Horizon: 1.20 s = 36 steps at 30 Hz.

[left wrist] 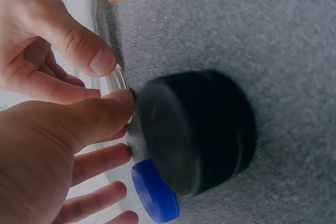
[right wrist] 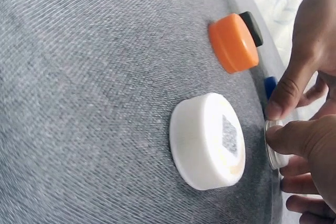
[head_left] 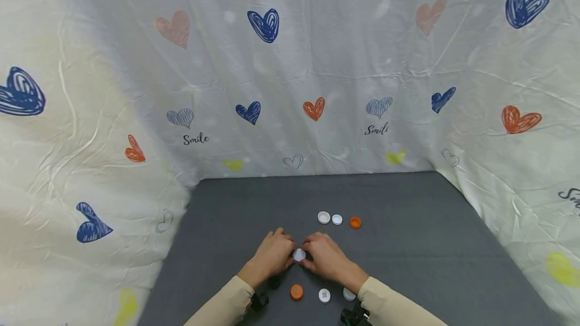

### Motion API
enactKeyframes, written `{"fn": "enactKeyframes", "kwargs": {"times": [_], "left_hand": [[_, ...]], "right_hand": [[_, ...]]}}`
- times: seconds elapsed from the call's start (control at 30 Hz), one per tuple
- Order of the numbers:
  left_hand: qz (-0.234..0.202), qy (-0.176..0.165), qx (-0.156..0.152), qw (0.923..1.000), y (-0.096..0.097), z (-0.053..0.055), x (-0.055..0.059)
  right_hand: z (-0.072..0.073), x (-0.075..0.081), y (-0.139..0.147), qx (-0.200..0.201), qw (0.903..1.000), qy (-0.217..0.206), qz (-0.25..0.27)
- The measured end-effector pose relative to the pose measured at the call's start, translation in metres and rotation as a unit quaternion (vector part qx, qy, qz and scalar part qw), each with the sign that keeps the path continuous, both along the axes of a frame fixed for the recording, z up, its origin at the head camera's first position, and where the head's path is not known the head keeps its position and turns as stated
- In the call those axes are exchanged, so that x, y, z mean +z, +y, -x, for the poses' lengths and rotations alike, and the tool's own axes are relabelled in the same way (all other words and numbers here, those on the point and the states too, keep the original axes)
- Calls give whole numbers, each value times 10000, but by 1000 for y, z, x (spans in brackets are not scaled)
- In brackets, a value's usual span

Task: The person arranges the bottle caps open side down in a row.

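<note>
A small round whitish translucent piece with a thin ridged rim is between my hands, low over the grey tabletop. My left hand pinches its left side, the thumb on the rim and the lower fingers spread loosely. Opposite, my right hand pinches the right side between thumb and fingers. Both thumbs lie close together on the rim in the right wrist view. Just past the left hand sits a blue cap, hidden from the head view. A black cap stands below the left wrist.
Nearer me are an orange cap, a white cap with a square label, and another white cap partly under the right forearm. Farther out lie a white ring-like cap, a smaller white cap and an upturned orange cap.
</note>
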<state>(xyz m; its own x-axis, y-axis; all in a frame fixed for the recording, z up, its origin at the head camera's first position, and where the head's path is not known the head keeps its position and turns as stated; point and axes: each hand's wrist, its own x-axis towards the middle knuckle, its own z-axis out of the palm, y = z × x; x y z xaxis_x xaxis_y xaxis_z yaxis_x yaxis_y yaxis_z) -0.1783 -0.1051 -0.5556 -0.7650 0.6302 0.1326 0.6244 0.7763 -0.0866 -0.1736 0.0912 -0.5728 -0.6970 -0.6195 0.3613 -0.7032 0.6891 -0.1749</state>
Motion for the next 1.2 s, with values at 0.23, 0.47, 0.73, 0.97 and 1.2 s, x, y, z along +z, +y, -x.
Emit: {"fn": "enactKeyframes", "kwargs": {"times": [0.23, 0.47, 0.73, 0.97, 1.2], "left_hand": [[33, -82, 51, 9999, 0, 0, -2], [49, -367, 124, 9992, -4, 3, 5], [33, -288, 87, 9995, -4, 19, 30], [-137, -199, 68, 9997, 7, 37, 46], [-160, -302, 81, 9994, 27, 50, 54]], "right_hand": [[0, -2, -1, -106, 9998, -14, -140], [4, 2, 9, -139, 9999, 47, -62], [18, 24, 29, -387, 9992, -18, -58], [31, 42, 45, -516, 9986, -42, -140], [44, 49, 58, -749, 9968, 57, -285]]}}
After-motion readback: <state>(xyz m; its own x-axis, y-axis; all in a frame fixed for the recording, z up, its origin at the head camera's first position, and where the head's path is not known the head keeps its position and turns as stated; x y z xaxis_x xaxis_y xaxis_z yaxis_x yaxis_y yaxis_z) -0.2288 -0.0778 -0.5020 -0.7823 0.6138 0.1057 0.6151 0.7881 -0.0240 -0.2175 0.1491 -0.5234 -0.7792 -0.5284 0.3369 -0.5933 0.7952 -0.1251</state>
